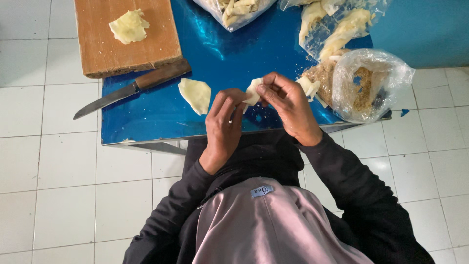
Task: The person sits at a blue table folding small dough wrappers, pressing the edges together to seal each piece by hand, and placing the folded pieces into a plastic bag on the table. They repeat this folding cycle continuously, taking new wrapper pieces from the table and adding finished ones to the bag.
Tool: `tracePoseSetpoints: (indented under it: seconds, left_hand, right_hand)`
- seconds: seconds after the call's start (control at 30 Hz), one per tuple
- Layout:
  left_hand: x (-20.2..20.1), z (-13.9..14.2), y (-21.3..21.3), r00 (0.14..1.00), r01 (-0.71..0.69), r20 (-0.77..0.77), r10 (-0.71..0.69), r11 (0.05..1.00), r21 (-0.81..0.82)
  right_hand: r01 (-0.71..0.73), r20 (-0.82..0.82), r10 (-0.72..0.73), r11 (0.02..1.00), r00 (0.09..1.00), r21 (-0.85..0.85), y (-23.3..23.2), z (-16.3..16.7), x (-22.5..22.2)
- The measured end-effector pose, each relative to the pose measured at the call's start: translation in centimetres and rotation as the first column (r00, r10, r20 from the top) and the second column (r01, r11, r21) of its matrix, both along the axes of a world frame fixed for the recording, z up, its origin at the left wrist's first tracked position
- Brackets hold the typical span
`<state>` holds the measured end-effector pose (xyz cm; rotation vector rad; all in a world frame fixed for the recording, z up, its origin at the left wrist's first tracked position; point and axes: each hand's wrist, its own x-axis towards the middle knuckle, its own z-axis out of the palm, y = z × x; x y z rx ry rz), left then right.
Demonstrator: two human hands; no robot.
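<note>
Both hands work one small pale-cream folded dough wrapper piece [253, 91] over the near edge of the glossy blue metal table [229, 58]. The right hand [288, 105] pinches the piece from its right side, thumb and forefinger closed onto its upper edge; the left hand [223, 122] has its fingertips pressed against the lower left side, fingers curled shut on it. So the piece sits between the two sets of fingertips, mostly covered, only the top corner showing; whether any filling is inside cannot be told. Risk: the piece looks thin and soft, so too hard a pinch could tear it or split a fold. It is held right above the table's front edge, so a slip could drop it onto the person's lap or the white tiled floor [58, 186] rather than the table. A second flat pale-yellow wrapper sheet [195, 95] lies on the table just left of the left hand, apart from it. The clear plastic bag of brown crumbly filling [369, 83] sits near the right hand, mouth open; a stray elbow could spill it. The wooden-handled steel knife [129, 90] overhangs the left table edge below the brown wooden cutting board [127, 36], well apart from both hands.
</note>
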<state>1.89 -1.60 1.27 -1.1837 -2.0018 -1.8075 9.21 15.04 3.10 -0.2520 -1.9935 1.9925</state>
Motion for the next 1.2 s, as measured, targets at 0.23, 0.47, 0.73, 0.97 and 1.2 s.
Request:
tracePoseSetpoints:
  seconds: [0.23, 0.47, 0.73, 0.97, 1.2]
  left_hand:
    - [-0.2, 0.4, 0.3, 0.965, 0.047, 0.253, -0.063, 0.997, 0.069]
    - [-0.6, -0.6, 0.9, 0.779, 0.209, 0.531, -0.334, 0.936, 0.284]
    - [-1.5, -1.5, 0.7, 0.635, 0.173, 0.588, -0.501, 0.834, 0.524]
    - [-2.9, -1.7, 0.0, 0.422, 0.043, 0.614, -0.667, 0.691, 0.721]
    - [-4.3, -1.4, -1.6, 0.454, -0.034, 0.641, -0.619, 0.707, 0.707]
  right_hand:
    - [0.081, -0.013, -0.081, 0.945, 0.997, 0.317, -1.2, 1.0, 0.5]
    - [0.028, -0.004, -0.028, 0.958, 1.000, 0.284, -1.2, 0.8, 0.5]
    - [-0.019, -0.084, -0.032, 0.843, 0.996, -0.537, -0.4, -2.7, -0.4]
    - [-0.018, -0.142, -0.131, 0.671, 0.981, -0.742, 1.3, -5.2, -1.0]
    - [0.227, -0.197, -0.340, 0.869, 0.920, -0.439, 3.5, -3.1, -0.9]
